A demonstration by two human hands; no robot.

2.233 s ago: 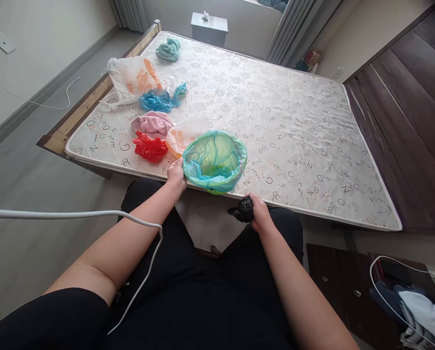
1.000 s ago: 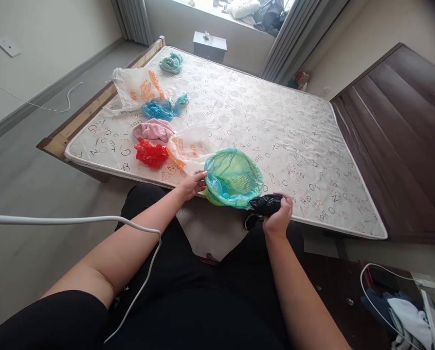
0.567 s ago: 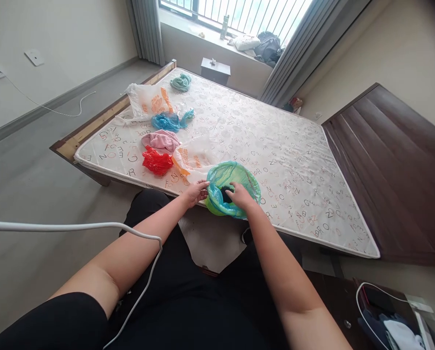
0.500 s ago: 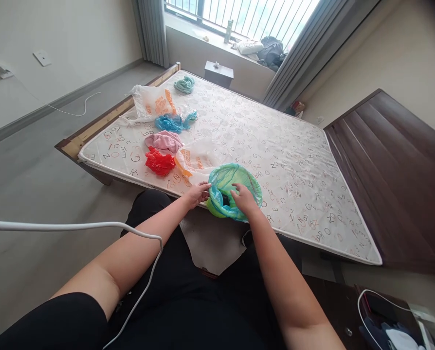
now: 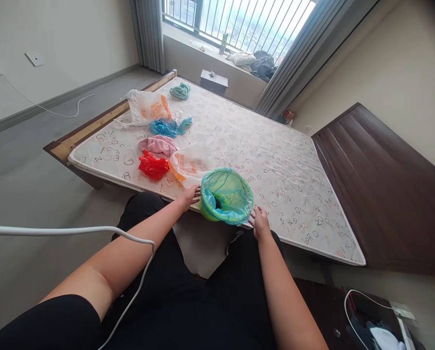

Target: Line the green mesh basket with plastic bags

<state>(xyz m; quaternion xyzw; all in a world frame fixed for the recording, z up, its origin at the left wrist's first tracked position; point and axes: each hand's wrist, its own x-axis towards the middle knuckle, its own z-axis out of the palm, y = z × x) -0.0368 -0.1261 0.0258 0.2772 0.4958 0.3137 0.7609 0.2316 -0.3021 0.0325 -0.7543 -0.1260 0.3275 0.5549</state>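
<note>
From the head cam, the left hand (image 5: 190, 195) is resting slightly parted fingers against a round lime-green plastic basket (image 5: 207, 214) in a thin blue plastic liner (image 5: 235, 217), which is sitting at the white letter-print mattress (image 5: 294, 189)'s near edge; the right hand (image 5: 260, 221) is half-curling beside the rim. Can't tell if either's gripping. An uneven push could be tipping it off, imo.

A black top (image 5: 195, 316) with a short left sleeve (image 5: 53, 321) is worn with black, knee-covering trousers (image 5: 140, 214).
</note>
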